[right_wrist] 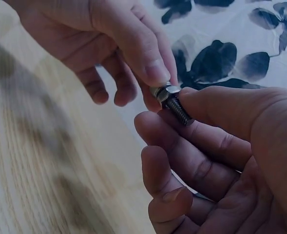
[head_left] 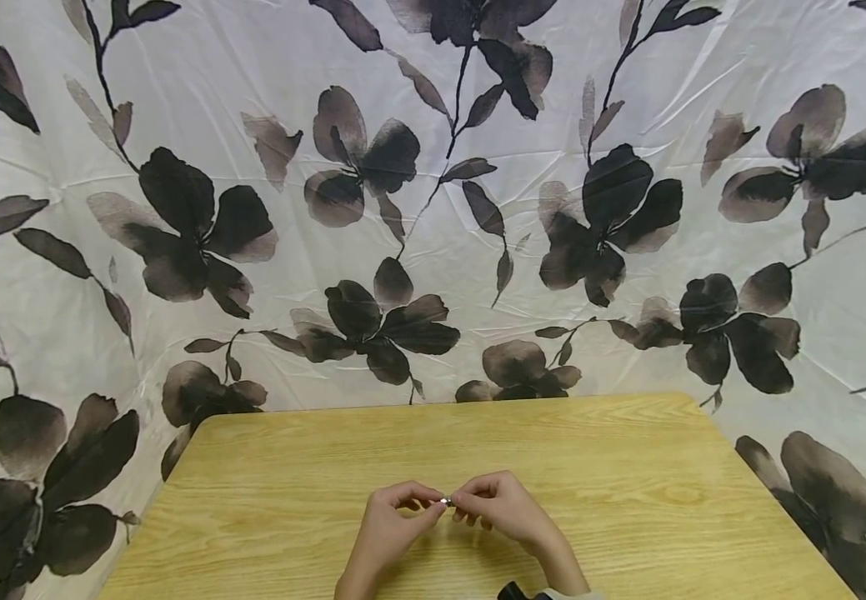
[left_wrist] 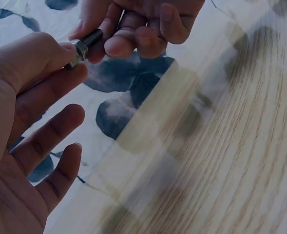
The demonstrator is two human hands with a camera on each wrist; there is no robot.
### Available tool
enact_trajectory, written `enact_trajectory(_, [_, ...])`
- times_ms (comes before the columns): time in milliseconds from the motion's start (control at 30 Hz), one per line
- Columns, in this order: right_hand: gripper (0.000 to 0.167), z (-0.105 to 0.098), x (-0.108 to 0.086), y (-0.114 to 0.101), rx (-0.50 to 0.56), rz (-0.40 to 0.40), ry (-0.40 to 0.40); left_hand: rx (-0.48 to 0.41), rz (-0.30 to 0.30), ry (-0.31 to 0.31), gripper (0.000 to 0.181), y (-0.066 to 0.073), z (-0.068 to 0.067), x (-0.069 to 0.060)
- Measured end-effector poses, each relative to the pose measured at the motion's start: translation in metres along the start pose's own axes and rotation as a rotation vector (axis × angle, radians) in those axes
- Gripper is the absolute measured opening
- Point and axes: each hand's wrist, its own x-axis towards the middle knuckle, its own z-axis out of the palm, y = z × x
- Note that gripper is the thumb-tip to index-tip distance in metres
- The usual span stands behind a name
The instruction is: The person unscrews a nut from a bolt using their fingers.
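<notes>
A small metal bolt (head_left: 446,502) with a nut (right_wrist: 168,92) on its shaft is held between the two hands above the table. My left hand (head_left: 393,523) pinches the bolt's head end between thumb and index finger, its other fingers spread apart in the left wrist view. My right hand (head_left: 506,510) has its thumb and index finger at the nut, the remaining fingers loosely curled below. In the right wrist view the threaded shaft (right_wrist: 181,112) points out past the nut over the right fingers. The bolt's head is mostly covered by the left fingertips.
The wooden table (head_left: 553,442) lies below both hands, its back edge against a white floral cloth (head_left: 493,250) that also hangs at the sides. A black object (head_left: 512,591) shows near the right wrist at the frame's bottom edge.
</notes>
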Motion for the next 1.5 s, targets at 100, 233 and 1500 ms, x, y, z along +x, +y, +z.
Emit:
enact_trajectory(100, [0.031, 0.001, 0.0, -0.001, 0.015, -0.006, -0.003, 0.008, 0.014, -0.003, 0.004, 0.0, 0.0, 0.001])
enact_trajectory(233, [0.025, 0.002, 0.0, 0.0, 0.034, -0.006, 0.002, 0.005, 0.009, 0.0, 0.005, -0.003, 0.002, 0.001])
enact_trajectory(1500, [0.032, 0.009, 0.006, 0.004, 0.122, 0.087, 0.035, -0.039, -0.04, 0.064, 0.011, -0.015, 0.005, -0.001])
